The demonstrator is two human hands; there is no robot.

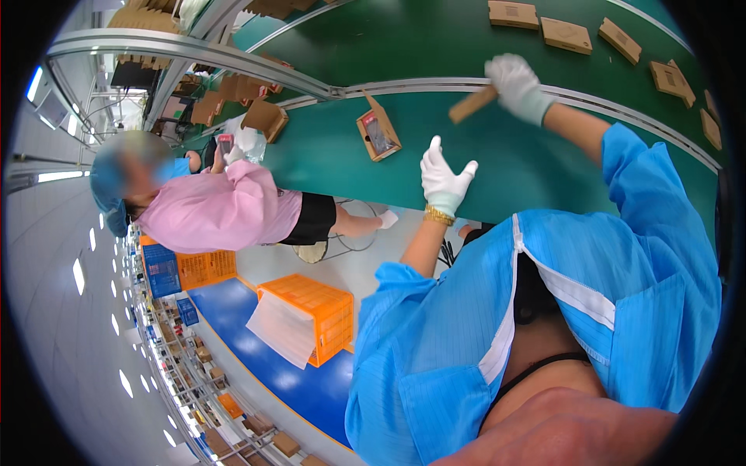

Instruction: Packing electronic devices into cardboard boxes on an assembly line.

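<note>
My right hand [519, 84], in a white glove, is raised over the aluminium rail at the far side of the green bench. It grips one end of a small, flat brown cardboard box [472, 105], slightly smeared by motion. My left hand [444, 180], also gloved and with a gold bracelet at the wrist, hovers above the bench's near side. Its thumb and fingers are apart, and it holds nothing. Left of it, an open cardboard box [395, 142] rests on the bench with its lid up. Inside lies a dark item in clear wrapping [379, 138].
Beyond the rail, several closed brown boxes [566, 36] lie on a dark green surface [420, 39]. To the left a co-worker in pink [225, 203] holds a small item near another open box [266, 119]. An orange crate [332, 314] stands on the floor.
</note>
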